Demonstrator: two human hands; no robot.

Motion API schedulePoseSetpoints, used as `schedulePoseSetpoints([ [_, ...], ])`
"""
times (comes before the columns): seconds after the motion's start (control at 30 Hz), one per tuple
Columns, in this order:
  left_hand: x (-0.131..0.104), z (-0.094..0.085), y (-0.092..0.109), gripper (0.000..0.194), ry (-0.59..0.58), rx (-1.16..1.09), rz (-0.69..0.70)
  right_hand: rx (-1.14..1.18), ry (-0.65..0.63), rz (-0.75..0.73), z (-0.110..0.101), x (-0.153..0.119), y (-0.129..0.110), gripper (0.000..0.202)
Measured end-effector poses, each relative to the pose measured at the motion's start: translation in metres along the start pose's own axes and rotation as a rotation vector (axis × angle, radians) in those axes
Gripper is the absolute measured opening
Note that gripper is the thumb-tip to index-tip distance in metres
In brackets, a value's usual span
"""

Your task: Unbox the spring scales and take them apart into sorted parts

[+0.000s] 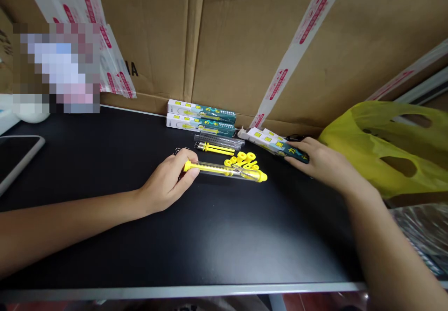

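Observation:
My left hand (171, 176) is closed around one end of a spring scale (224, 169), a clear tube with yellow caps and a yellow rod inside. The tube lies nearly level, its far cap pointing right. At the right, my right hand (320, 164) grips the end of a small printed carton (276, 143), white and dark green, with its left end flap open. Just behind the tube are loose yellow plastic parts (242, 159) and yellow rods with metal hooks (217, 149). Clear empty tubes (220, 140) lie behind those.
Two more printed cartons (201, 123) are stacked at the back of the black table (210, 236), against a large cardboard box (238, 45). A yellow plastic bag (378, 148) stands at the right. On the left edge lies a phone (19, 157). A patch at upper left is pixelated.

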State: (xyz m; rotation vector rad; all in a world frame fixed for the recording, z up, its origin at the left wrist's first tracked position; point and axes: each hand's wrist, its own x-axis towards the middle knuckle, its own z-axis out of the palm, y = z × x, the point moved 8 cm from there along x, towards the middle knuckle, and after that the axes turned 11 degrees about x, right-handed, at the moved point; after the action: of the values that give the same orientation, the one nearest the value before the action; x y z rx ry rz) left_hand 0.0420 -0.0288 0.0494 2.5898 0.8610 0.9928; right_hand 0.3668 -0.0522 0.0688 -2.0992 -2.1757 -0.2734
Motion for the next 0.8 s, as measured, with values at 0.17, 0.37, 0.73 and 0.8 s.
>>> schedulePoseSetpoints([
  [0.17, 0.000, 0.004, 0.001, 0.014, -0.036, 0.015, 0.010, -0.024, 0.012, -0.073, 0.021, 0.006, 0.000, 0.048],
  [0.37, -0.002, 0.007, 0.004, 0.016, -0.067, 0.055, 0.073, -0.167, 0.177, -0.090, 0.013, 0.008, -0.021, 0.048],
  [0.73, -0.001, 0.008, 0.007, 0.015, -0.045, 0.066, 0.139, 0.507, 0.025, -0.463, -0.003, -0.041, -0.147, 0.049],
  [0.8, -0.002, 0.008, 0.009, 0.014, -0.047, 0.053, 0.163, 0.546, -0.015, -0.444, 0.003, -0.042, -0.149, 0.049],
])
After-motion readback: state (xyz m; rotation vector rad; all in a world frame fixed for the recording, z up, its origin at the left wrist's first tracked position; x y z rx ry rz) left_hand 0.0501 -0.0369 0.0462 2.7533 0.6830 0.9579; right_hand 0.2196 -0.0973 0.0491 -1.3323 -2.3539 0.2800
